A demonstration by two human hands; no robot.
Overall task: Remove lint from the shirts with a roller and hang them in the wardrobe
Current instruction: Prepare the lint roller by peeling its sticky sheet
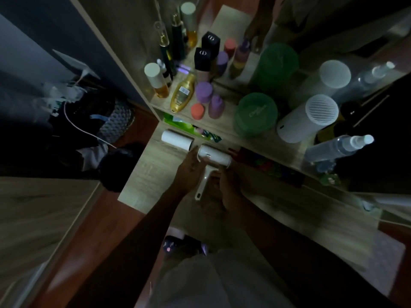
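White plastic lint roller (214,157) over pale wooden worktop (142,174): grip of right hand (225,186) holds its handle, grip of left hand (189,168) apparently pinches its drum end.

- Our left hand (190,172) and right hand (227,190) are bare.
- Our left forearm (138,230) and right forearm (278,236) look bare too, though the dim light leaves them as dark shapes.
- Lower down we wear a pale greyish-beige garment (211,283). Its cloth looks soft and loosely folded, and we cannot make out its cut.
- Just above it in the view is dark footwear (175,244) with small pink and lilac marks, too blurred for us to tell its kind.
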